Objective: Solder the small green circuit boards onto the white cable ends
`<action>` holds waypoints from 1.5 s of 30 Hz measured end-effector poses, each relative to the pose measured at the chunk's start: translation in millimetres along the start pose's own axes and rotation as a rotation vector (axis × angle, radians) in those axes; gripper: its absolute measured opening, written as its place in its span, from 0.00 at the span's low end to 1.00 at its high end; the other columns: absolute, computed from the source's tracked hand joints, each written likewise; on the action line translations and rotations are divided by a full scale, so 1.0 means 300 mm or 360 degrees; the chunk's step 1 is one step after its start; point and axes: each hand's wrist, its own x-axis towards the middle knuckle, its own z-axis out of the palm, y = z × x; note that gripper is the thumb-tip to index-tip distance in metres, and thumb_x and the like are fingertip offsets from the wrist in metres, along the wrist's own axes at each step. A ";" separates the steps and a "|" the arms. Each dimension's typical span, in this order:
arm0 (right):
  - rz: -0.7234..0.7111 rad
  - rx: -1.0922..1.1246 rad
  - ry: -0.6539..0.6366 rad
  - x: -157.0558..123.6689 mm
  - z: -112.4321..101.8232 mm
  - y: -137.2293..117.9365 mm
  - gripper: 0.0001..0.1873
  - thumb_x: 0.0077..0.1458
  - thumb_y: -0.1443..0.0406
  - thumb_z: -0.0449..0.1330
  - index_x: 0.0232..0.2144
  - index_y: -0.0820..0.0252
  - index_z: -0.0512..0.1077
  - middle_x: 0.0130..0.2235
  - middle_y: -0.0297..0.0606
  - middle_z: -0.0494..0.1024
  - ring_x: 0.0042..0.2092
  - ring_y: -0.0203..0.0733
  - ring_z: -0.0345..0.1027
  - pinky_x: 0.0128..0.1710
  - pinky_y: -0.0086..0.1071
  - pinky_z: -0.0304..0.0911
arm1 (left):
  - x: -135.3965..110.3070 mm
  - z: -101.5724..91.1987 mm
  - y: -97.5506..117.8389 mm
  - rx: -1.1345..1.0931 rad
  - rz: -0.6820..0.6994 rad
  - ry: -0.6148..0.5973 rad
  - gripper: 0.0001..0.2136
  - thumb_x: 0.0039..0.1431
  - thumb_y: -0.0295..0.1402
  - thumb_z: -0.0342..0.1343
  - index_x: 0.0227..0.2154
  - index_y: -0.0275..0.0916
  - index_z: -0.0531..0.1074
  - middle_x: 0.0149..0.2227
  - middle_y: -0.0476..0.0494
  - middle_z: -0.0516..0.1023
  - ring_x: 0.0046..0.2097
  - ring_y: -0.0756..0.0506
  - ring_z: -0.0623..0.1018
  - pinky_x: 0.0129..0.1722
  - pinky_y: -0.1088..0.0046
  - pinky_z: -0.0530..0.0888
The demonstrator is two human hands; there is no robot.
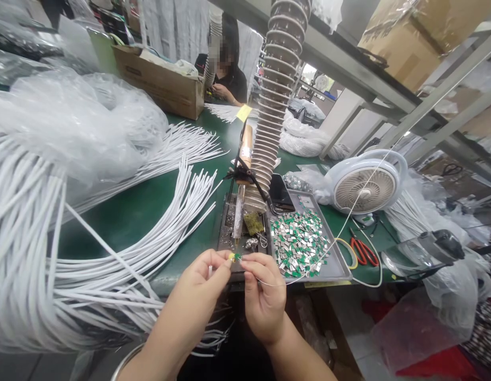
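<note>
My left hand (207,278) is closed in a pinch just in front of the soldering iron (239,211). At its fingertips shows a tiny green circuit board (238,257) with a yellow spot beside it; a short white bit of cable (210,271) peeks out below the fingers. Close on the right, my right hand (265,293) pinches a thin solder wire (304,275), which runs off to the upper right. The iron's tip points down right above the board; whether they touch I cannot tell. A dark stand holding a yellowish sponge (253,223) sits behind my fingers.
Right of the stand, a metal tray (338,264) holds many small green-and-silver connectors (298,243) and a phone (280,193). Bundled white cables (166,238) cover the left. A ribbed hose (279,95) hangs overhead. Fan (364,185) and red-handled pliers (364,251) lie right. A person (233,69) sits opposite.
</note>
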 end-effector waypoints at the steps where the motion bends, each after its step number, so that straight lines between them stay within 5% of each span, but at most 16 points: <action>1: 0.0021 0.0023 0.0002 -0.005 -0.001 0.001 0.14 0.60 0.72 0.49 0.44 0.56 0.69 0.36 0.40 0.75 0.39 0.40 0.72 0.37 0.37 0.73 | 0.000 -0.003 -0.004 -0.0067 -0.0018 -0.0065 0.12 0.47 0.37 0.60 0.16 0.42 0.63 0.25 0.49 0.72 0.32 0.45 0.74 0.32 0.72 0.71; 5: 0.0133 0.0093 0.0021 -0.022 -0.004 0.002 0.16 0.60 0.74 0.48 0.47 0.55 0.68 0.32 0.37 0.73 0.32 0.37 0.70 0.31 0.32 0.71 | -0.004 -0.014 -0.018 -0.0161 -0.0014 -0.0239 0.11 0.50 0.36 0.60 0.18 0.42 0.65 0.32 0.47 0.75 0.37 0.45 0.74 0.37 0.72 0.71; 14: 0.0271 -0.0115 -0.0034 -0.019 -0.010 -0.006 0.08 0.58 0.72 0.52 0.32 0.59 0.69 0.29 0.36 0.71 0.32 0.37 0.68 0.31 0.30 0.67 | -0.015 -0.030 -0.022 0.0169 0.0146 -0.0400 0.08 0.54 0.39 0.56 0.25 0.43 0.71 0.30 0.47 0.75 0.35 0.44 0.73 0.35 0.72 0.70; 21: 0.0178 -0.0038 -0.0062 -0.025 -0.013 -0.003 0.11 0.59 0.73 0.49 0.39 0.58 0.69 0.34 0.39 0.73 0.37 0.39 0.71 0.37 0.35 0.70 | -0.017 -0.053 -0.012 0.0416 0.0154 -0.0522 0.09 0.56 0.41 0.54 0.26 0.43 0.72 0.28 0.48 0.74 0.32 0.44 0.72 0.32 0.72 0.68; 28: 0.0167 -0.0060 -0.0022 -0.032 -0.016 -0.008 0.14 0.59 0.73 0.48 0.44 0.58 0.67 0.36 0.40 0.76 0.40 0.40 0.72 0.38 0.35 0.72 | -0.009 -0.040 -0.022 0.0410 0.0167 -0.0493 0.09 0.56 0.39 0.53 0.22 0.43 0.66 0.29 0.48 0.75 0.34 0.43 0.73 0.36 0.69 0.69; 45: 0.0157 0.0115 0.0032 -0.020 -0.018 -0.002 0.11 0.57 0.74 0.50 0.37 0.58 0.69 0.36 0.41 0.77 0.40 0.39 0.74 0.39 0.35 0.73 | 0.014 -0.034 0.016 0.0523 0.0275 -0.0366 0.07 0.52 0.37 0.54 0.22 0.44 0.68 0.30 0.46 0.78 0.36 0.41 0.76 0.34 0.69 0.70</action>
